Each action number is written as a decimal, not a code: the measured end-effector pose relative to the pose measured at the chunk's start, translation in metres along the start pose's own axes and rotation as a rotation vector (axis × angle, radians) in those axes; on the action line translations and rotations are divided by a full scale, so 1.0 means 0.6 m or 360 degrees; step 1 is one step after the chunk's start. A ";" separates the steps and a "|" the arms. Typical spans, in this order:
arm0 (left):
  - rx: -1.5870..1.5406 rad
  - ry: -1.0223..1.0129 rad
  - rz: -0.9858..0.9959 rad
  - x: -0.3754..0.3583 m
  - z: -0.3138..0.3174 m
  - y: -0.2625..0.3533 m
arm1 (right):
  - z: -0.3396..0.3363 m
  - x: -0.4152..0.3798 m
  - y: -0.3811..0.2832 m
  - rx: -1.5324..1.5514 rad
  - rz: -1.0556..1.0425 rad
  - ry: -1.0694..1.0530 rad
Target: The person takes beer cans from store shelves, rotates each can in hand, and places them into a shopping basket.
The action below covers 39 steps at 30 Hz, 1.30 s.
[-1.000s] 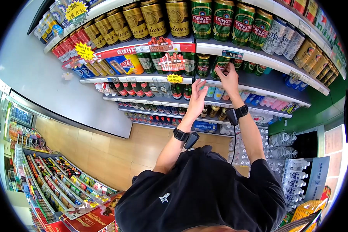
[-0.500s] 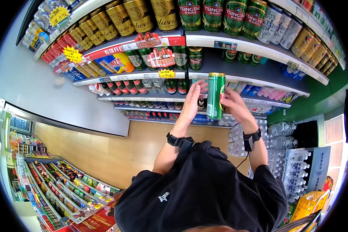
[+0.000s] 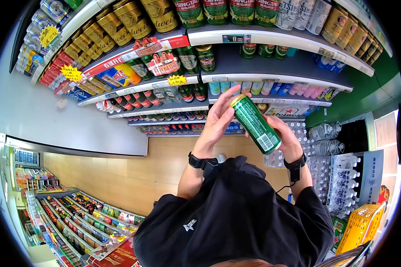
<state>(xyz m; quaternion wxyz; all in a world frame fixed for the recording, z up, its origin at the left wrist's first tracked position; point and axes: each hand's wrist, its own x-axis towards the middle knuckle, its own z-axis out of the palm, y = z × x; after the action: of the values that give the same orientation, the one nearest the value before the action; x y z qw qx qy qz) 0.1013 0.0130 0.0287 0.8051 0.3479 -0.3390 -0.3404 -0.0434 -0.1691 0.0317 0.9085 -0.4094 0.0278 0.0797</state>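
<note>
Upr shelf (image 3: 276,39): gold cans (image 3: 131,20) + grn cans (image 3: 242,11), in row.

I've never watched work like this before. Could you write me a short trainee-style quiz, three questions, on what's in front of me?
1. Which thing is held between the left hand and the right hand?
a) a glass bottle
b) a green can
c) a yellow basket

2. True or false: the green can stands upright on a shelf.

3. Which hand is nearer the can's gold end?

Key:
1. b
2. False; it is tilted, held in the hands.
3. The left hand.
</note>
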 end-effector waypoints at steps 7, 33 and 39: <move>0.0202 0.0194 0.0171 -0.025 0.036 -0.019 | 0.020 -0.055 -0.026 0.0128 -0.0020 0.0266; 0.0348 0.0492 0.0330 -0.125 0.178 -0.078 | 0.011 -0.233 -0.025 -0.0948 -0.0736 0.0485; 0.0356 0.0439 0.0289 -0.123 0.176 -0.074 | 0.011 -0.239 -0.021 -0.0994 -0.0814 0.0503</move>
<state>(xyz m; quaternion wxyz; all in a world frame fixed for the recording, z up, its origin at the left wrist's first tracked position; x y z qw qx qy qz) -0.0351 0.0127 0.0263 0.8277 0.4464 -0.2910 -0.1759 -0.1826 -0.1901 0.0622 0.7161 -0.6655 0.0388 -0.2070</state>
